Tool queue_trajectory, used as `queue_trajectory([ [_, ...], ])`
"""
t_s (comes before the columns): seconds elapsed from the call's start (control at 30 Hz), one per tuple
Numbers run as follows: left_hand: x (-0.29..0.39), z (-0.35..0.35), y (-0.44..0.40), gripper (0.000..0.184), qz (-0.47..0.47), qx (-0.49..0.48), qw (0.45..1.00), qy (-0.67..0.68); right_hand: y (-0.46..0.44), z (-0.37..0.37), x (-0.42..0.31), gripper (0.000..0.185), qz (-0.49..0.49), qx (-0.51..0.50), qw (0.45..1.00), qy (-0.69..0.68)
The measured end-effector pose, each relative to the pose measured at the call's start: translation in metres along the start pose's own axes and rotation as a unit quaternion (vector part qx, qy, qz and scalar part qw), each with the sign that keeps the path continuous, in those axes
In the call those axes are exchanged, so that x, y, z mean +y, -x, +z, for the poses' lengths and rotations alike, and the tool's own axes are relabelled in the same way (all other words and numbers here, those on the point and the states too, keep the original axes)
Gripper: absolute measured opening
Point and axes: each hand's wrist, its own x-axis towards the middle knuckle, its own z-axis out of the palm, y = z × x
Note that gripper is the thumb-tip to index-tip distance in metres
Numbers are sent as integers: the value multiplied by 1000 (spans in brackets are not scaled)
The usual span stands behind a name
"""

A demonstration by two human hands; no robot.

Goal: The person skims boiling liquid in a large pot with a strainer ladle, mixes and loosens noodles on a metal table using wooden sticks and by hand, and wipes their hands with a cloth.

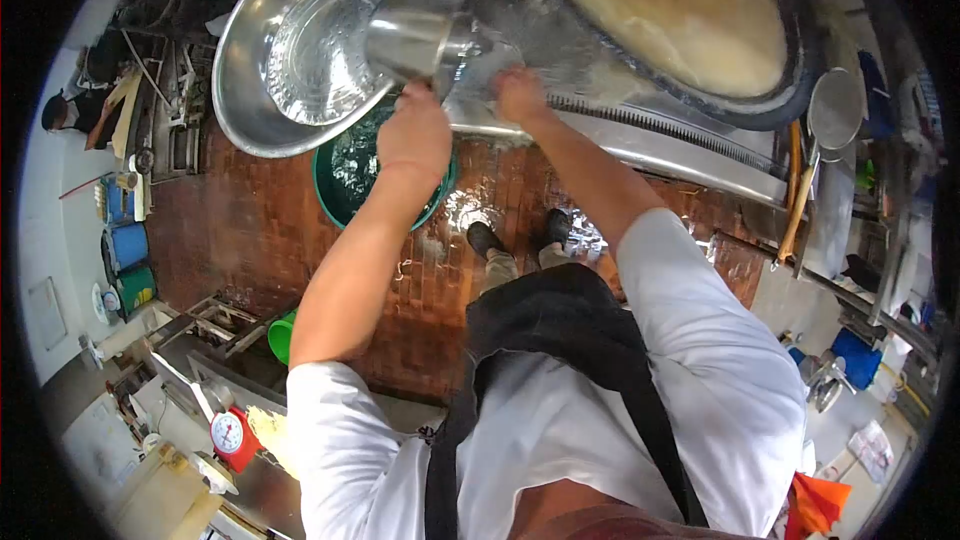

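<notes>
My left hand (415,130) is closed at the near side of a shiny metal pot (410,35), which lies tilted on its side at the right part of a wide steel basin (240,70). Clear liquid (325,50) sits in the basin. My right hand (520,95) is at the wet steel stove edge, with its fingers curled. What they hold, if anything, is hidden. Just right of it a large dark-rimmed wok (790,80) contains cloudy, pale tan liquid (680,10).
Below the basin, a green tub (322,185) of water stands on the wet red-brown floor (260,230). A long-handled strainer (835,110) hangs at the right. A red scale (235,440) is at lower left. Another person (85,115) is at far left.
</notes>
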Motion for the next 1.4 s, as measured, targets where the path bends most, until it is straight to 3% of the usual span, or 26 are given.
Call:
queue_trajectory([
  [0.1, -11, 12, -22, 37, 24, 56, 998, -7, 44, -28, 31, 45, 90, -9, 995, 35],
  [0.17, -25, -4, -28, 40, 18, 45, 999, 6, 77, -39, 41, 45, 125, 61, 990, 32],
  [0.2, -33, -9, -29, 42, 14, 39, 999, 13, 90, -40, 43, 47, 126, 50, 989, 60],
  [0.3, -97, 9, -21, 43, 27, 140, 983, 113, 122, -44, 22, 52, 108, 7, 987, 120],
  [0.37, -144, 6, 8, 50, -21, 130, 970, 206, 138, -51, -11, 56, 71, -35, 988, 130],
  [0.47, -207, 4, 63, 28, -133, 208, 906, 344, 142, -34, -41, 65, 43, -58, 983, 170],
  [0.53, -248, 24, 105, 36, -246, 242, 883, 319, 140, -28, -52, 69, 59, -76, 981, 171],
  [0.57, -275, 44, 128, 41, -304, 215, 873, 314, 140, -26, -57, 72, 68, -85, 979, 172],
  [0.6, -289, 59, 145, 44, -296, 271, 833, 381, 138, -31, -64, 72, 71, -107, 978, 164],
  [0.63, -305, 73, 164, 44, -369, 221, 823, 372, 135, -44, -70, 73, 73, -130, 976, 157],
  [0.7, -319, 115, 186, 43, -363, 283, 818, 345, 131, -57, -78, 73, 71, -177, 967, 171],
  [0.77, -332, 172, 198, 45, -390, 230, 842, 292, 126, -58, -81, 72, 71, -222, 948, 215],
  [0.9, -331, 264, 172, 37, -412, -10, 869, 275, 134, -43, -71, 69, 60, -179, 958, 215],
  [0.97, -327, 308, 146, 35, -402, -70, 878, 250, 139, -39, -71, 67, 37, -174, 947, 266],
  [1.03, -333, 342, 118, 39, -362, -89, 880, 296, 138, -38, -71, 66, 61, -165, 956, 234],
  [1.13, -342, 403, 80, 29, -309, -90, 934, 153, 133, -42, -74, 78, 86, -165, 962, 201],
  [1.17, -353, 434, 68, 30, -330, -114, 926, 146, 132, -45, -78, 84, 90, -170, 963, 191],
  [1.23, -344, 414, 45, 29, -335, -179, 921, 91, 133, -44, -80, 81, 90, -152, 968, 179],
  [1.33, -341, 417, 22, 32, -309, -240, 912, 121, 136, -39, -75, 81, 84, -148, 965, 201],
  [1.4, -345, 489, 14, 35, -280, -297, 901, 149, 133, -42, -80, 81, 84, -171, 958, 215],
])
